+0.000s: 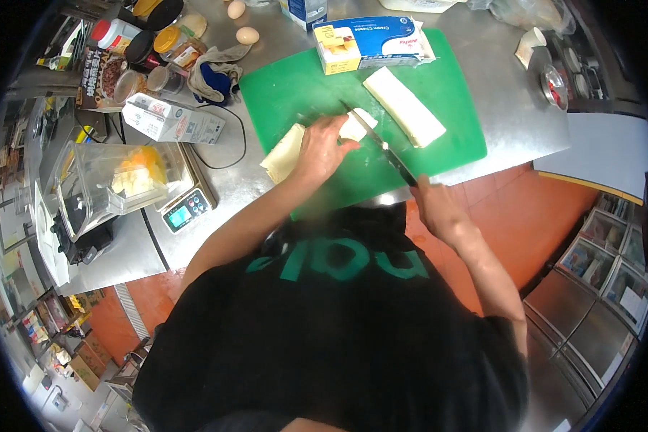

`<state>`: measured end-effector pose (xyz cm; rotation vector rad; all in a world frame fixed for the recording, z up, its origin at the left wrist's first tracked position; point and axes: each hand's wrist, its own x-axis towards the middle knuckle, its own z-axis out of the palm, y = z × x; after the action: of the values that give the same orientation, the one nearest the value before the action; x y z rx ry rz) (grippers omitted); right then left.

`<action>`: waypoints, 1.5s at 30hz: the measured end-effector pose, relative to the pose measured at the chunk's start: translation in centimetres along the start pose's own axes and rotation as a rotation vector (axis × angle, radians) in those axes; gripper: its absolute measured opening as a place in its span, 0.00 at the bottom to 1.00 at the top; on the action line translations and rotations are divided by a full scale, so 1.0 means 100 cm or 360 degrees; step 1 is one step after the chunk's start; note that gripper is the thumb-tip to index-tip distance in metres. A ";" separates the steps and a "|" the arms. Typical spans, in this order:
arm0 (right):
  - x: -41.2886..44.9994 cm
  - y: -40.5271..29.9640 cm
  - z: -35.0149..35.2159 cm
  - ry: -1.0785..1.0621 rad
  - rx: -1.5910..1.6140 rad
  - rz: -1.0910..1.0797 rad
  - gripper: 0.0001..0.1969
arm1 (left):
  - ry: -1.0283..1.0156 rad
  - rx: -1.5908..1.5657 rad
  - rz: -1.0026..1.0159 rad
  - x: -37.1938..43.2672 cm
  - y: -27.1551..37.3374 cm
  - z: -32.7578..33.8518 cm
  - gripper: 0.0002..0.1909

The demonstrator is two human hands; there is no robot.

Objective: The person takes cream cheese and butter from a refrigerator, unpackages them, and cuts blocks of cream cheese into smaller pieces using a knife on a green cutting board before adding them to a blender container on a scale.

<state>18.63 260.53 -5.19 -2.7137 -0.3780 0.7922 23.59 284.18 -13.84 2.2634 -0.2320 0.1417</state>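
Observation:
A long knife (386,151) with a dark handle is gripped in my right hand (437,208), its blade running up and left over the green cutting board (313,75). The blade lies at a small piece of cream cheese (359,123). My left hand (322,148) rests on cream cheese, with its fingertips and thumb against that piece. A wider block of cream cheese (285,153) shows on the left side of my left hand. Another long block (405,107) lies apart to the right of the knife. An Anchor cream cheese box (375,43) sits at the board's far edge.
To the left, a clear plastic container (92,200) with yellow and pale contents stands on a digital scale (205,194). Beyond it are a carton (170,120), a bunched glove or cloth (216,75) and jars (175,46). Two eggs (247,35) lie at the back; a small bowl (553,86) is right.

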 end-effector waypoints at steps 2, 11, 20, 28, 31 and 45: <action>0.036 0.017 0.031 0.0044 -0.0010 -0.0068 0.09 | -0.0018 0.0032 -0.0026 0.000 -0.001 0.004 0.27; 0.053 0.008 0.004 -0.0378 0.0638 0.0176 0.15 | 0.0009 0.0258 0.0024 0.000 0.004 0.006 0.22; 0.059 0.009 0.084 0.0373 0.0120 0.0003 0.13 | 0.0106 0.0229 0.0075 -0.001 0.003 0.010 0.24; 0.018 0.012 0.043 0.0432 0.0677 -0.0116 0.13 | -0.0074 -0.0169 -0.0236 -0.002 0.011 0.000 0.32; 0.006 -0.005 0.040 0.0572 0.0357 -0.0165 0.12 | 0.0112 -0.0005 -0.0252 -0.005 0.022 -0.014 0.37; 0.009 -0.015 0.039 0.0275 -0.0033 -0.0076 0.08 | 0.0102 0.0493 -0.0063 0.007 -0.008 -0.016 0.18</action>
<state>16.95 262.97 -8.30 -2.7546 -0.4122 0.5390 24.37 285.84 -13.26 2.5642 -0.1379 0.2432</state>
